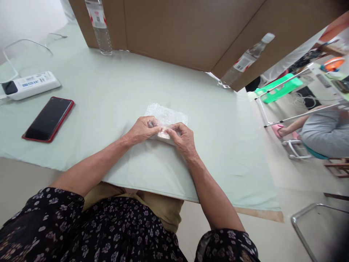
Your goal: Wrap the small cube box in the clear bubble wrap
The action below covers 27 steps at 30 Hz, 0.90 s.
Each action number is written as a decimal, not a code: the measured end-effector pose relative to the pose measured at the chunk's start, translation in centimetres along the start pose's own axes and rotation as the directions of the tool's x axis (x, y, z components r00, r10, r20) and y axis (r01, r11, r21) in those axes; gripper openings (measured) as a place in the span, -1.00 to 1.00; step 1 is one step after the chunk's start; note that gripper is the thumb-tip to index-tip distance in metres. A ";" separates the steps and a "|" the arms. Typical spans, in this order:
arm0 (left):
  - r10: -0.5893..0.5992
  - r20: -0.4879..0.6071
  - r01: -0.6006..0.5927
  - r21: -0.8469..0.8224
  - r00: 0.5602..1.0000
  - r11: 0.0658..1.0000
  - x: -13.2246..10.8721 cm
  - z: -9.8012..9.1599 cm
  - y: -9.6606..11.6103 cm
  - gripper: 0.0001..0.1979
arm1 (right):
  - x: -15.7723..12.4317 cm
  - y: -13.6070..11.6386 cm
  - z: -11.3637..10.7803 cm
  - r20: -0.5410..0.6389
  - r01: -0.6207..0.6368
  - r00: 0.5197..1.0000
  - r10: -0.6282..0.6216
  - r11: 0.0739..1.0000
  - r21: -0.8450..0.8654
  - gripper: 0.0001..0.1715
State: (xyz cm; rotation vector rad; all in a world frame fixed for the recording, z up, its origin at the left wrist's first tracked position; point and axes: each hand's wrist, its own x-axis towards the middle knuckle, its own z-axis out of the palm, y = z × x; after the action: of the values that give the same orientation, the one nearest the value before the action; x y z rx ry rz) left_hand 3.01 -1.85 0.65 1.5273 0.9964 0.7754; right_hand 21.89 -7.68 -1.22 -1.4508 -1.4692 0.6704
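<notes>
A small flat packet wrapped in clear bubble wrap point(167, 117) lies on the pale green table cloth point(122, 98) in the middle of the view. My left hand point(141, 130) pinches the near edge of the packet with curled fingers. My right hand point(183, 137) grips the same near edge just to the right, thumb and fingers closed on the wrap. The two hands almost touch. Something pale and pinkish shows inside the wrap between my fingers; I cannot make out what it is.
A red-cased phone point(48, 119) lies at the left, a white power strip point(29, 84) behind it. Two plastic water bottles point(99, 25) point(245, 60) stand against a brown cardboard wall point(177, 29). Another person sits at the right point(321, 133) by a green rack point(278, 89).
</notes>
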 end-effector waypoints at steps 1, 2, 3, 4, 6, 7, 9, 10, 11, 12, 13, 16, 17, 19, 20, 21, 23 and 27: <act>-0.005 0.002 0.005 -0.001 1.000 1.000 0.0 0.0 0.0 -0.75 | 0.0 0.1 0.0 0.008 -0.004 1.000 0.004 1.000 0.000 -0.76; -0.009 0.003 0.009 0.000 1.000 1.000 0.0 0.0 -0.1 -0.75 | 0.1 0.2 0.0 0.018 -0.007 1.000 0.008 1.000 -0.003 -0.76; -0.013 0.004 0.013 0.001 1.000 1.000 0.0 0.0 -0.1 -0.75 | 0.2 0.4 0.0 0.029 -0.008 1.000 0.008 1.000 -0.011 -0.75; -0.017 0.003 0.017 0.004 1.000 1.000 0.1 0.0 -0.1 -0.75 | 0.2 0.5 -0.2 0.036 -0.006 0.999 0.006 1.000 -0.024 -0.74; -0.021 -0.001 0.021 0.011 1.000 1.000 0.1 0.0 -0.1 -0.75 | 0.3 0.5 -0.6 0.003 0.016 1.000 -0.016 0.997 -0.077 -0.74; -0.021 -0.004 0.022 0.015 1.000 1.000 0.1 0.0 -0.2 -0.75 | 0.2 0.4 -0.9 -0.046 0.043 0.998 -0.050 0.991 -0.127 -0.74; -0.025 -0.008 0.025 0.016 1.000 1.000 0.1 0.0 -0.2 -0.76 | 0.0 -0.2 -1.4 -0.177 0.123 0.968 -0.177 0.953 -0.278 -0.77; -0.029 -0.008 0.030 0.015 1.000 0.999 0.1 0.1 -0.2 -0.76 | -0.3 -0.6 -1.7 -0.224 0.163 0.940 -0.257 0.916 -0.366 -0.80; -0.033 -0.005 0.033 0.013 0.999 0.999 0.1 0.1 -0.3 -0.76 | -0.5 -1.0 -1.8 -0.241 0.199 0.912 -0.332 0.871 -0.449 -0.82; -0.034 -0.003 0.034 0.012 0.999 0.999 0.1 0.1 -0.3 -0.76 | -0.8 -1.5 -1.7 -0.223 0.231 0.894 -0.389 0.825 -0.516 -0.84; -0.032 -0.001 0.032 0.013 0.999 0.999 0.1 0.1 -0.4 -0.76 | -1.2 -1.8 -1.6 -0.177 0.265 0.887 -0.427 0.783 -0.563 -0.83; -0.025 0.004 0.025 0.023 1.000 0.999 0.2 0.1 -0.4 -0.75 | -1.8 -2.3 -0.5 0.033 0.376 0.888 -0.458 0.685 -0.624 -0.81; -0.028 0.003 0.028 0.027 1.000 0.999 0.2 0.1 -0.3 -0.74 | -1.9 -2.3 -0.1 0.095 0.407 0.886 -0.453 0.663 -0.628 -0.80; -0.044 0.007 0.044 0.035 0.999 0.998 0.1 0.0 -0.1 -0.73 | -1.9 -2.0 0.5 0.177 0.435 0.887 -0.427 0.642 -0.631 -0.78; -0.052 0.012 0.051 0.040 0.999 0.998 0.1 -0.2 0.0 -0.73 | -1.9 -1.9 0.6 0.197 0.434 0.891 -0.408 0.641 -0.633 -0.77; -0.057 0.017 0.056 0.048 0.998 0.997 0.1 -0.4 0.2 -0.73 | -1.8 -1.8 0.7 0.207 0.426 0.898 -0.389 0.644 -0.636 -0.77; -0.051 0.019 0.050 0.074 0.999 0.996 0.2 -1.1 0.3 -0.73 | -1.8 -1.7 0.8 0.217 0.408 0.909 -0.357 0.648 -0.643 -0.76; -0.038 -0.040 0.044 0.177 0.998 0.983 0.6 -2.7 0.1 -0.73 | -2.0 -1.9 0.8 0.243 0.421 0.903 -0.356 0.613 -0.668 -0.72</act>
State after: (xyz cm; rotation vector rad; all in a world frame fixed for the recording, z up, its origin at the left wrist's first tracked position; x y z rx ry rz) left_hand 0.92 -0.14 1.22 1.6445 1.1460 0.7025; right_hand 20.03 -9.73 -0.34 -1.5649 -2.1770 -0.1653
